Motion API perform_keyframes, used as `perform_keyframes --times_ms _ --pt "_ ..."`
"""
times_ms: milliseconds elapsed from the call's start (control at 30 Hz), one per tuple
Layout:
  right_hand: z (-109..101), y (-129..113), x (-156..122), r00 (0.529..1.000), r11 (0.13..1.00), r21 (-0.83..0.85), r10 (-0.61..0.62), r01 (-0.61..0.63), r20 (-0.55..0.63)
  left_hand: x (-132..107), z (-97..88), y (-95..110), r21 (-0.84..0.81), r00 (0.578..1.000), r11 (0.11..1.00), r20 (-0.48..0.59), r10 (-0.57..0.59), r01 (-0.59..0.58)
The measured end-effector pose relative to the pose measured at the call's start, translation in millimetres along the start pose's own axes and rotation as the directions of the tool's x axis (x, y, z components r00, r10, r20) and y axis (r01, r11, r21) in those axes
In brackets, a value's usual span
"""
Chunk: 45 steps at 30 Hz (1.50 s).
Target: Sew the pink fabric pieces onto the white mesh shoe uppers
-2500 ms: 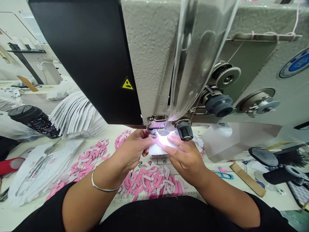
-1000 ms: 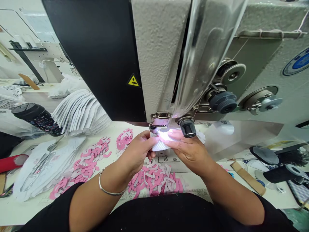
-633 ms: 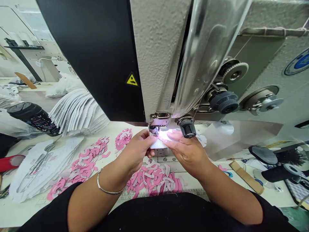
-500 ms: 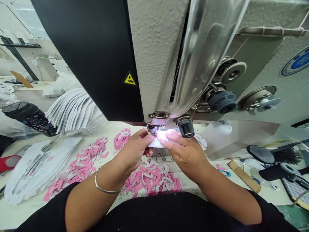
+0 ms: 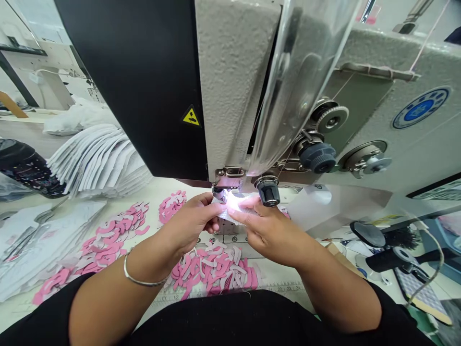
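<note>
A white textured fabric piece (image 5: 237,214) lies under the presser foot (image 5: 220,194) of a sewing machine (image 5: 234,96), brightly lit by its lamp. My left hand (image 5: 196,217) pinches the left edge of the fabric between thumb and fingers, close to the foot. On the other side, my right hand (image 5: 270,235) holds the fabric, index finger pointing toward the needle area and the other fingers curled. Glare hides the needle tip and the stitching. Just in front of my hands lies a heap of pink and white curved fabric strips (image 5: 216,269).
More pink strips (image 5: 104,240) spread at left, beside a stack of white fabric pieces (image 5: 104,161) and a dark patterned bottle (image 5: 27,166). Flat white pieces with scissors-like metal tools lie at front left. A black thread spool (image 5: 382,259) and a brush (image 5: 401,238) are at right.
The camera view has shifted slightly, moving the scene left. My right hand's index finger now points more along the fabric, with the other fingers more curled. My left hand keeps its pinch.
</note>
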State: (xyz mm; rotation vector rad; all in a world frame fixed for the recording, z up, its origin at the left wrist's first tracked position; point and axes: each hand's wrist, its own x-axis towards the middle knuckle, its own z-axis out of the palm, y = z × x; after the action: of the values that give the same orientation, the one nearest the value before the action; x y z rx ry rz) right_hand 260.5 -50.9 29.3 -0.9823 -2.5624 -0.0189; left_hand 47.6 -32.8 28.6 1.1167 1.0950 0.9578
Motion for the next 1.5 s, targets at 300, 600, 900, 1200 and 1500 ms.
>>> perform_keyframes --times_ms 300,600,900,1200,1500 --pt "27 -18 -2 0.973 0.993 -0.114 -0.002 -0.025 -0.230 8 -8.6 -2 -0.062 1.000 0.998 0.020 0.017 -0.016" --pt "44 -23 7 0.934 0.984 -0.156 0.020 -0.081 -0.358 24 -17.1 -7 -0.136 0.998 0.991 0.053 0.021 -0.013" --pt "55 -10 5 0.864 0.994 -0.077 0.023 -0.071 -0.503 24 -14.1 -8 -0.138 0.999 0.990 0.021 0.027 -0.024" --pt "50 -7 6 0.875 0.998 -0.055 0.005 -0.037 -0.485 23 -15.5 -10 -0.150 1.000 0.988 -0.008 0.022 -0.023" --pt "46 -1 10 0.859 0.994 -0.029 0.074 -0.102 -0.507 18 -14.0 -9 -0.220 0.998 0.973 -0.007 0.066 -0.066"
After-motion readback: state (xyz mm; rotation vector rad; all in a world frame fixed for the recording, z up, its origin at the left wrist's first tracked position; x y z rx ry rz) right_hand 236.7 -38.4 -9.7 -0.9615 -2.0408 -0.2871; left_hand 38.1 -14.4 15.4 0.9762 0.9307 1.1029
